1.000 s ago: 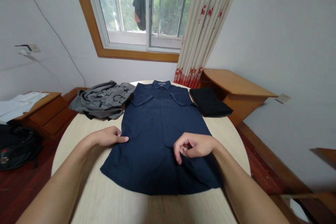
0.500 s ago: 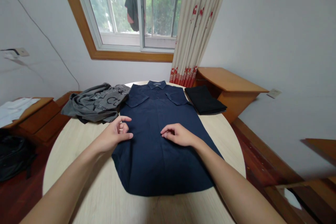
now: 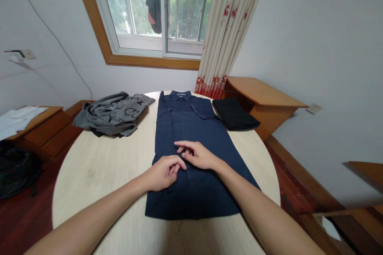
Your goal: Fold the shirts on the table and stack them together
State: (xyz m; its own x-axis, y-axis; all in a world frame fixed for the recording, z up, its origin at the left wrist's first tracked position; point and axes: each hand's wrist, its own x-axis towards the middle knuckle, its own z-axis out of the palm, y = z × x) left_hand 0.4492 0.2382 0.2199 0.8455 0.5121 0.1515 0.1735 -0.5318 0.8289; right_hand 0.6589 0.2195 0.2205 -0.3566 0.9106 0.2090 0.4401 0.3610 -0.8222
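Observation:
A dark navy short-sleeved shirt (image 3: 206,191) lies on the round table, collar toward the window. Its left side is turned inward over the front, so that edge now runs nearly straight. My left hand (image 3: 166,172) is on the lower left part of the shirt, fingers closed on the folded-in cloth; the fingertips are partly hidden. Close beside it, my right hand (image 3: 200,155) hovers over or rests lightly on the shirt's middle, with the index finger stretched out and nothing held.
Crumpled grey printed clothing (image 3: 110,113) lies at the table's far left. A folded black garment (image 3: 236,113) sits at the far right. Beyond the pale round tabletop (image 3: 98,175) stand a wooden desk (image 3: 263,91), a curtain (image 3: 227,28) and a window.
My left hand has moved right from the shirt's left edge, closing and bringing that side inward over the front. My right hand has shifted slightly, its index finger now straighter.

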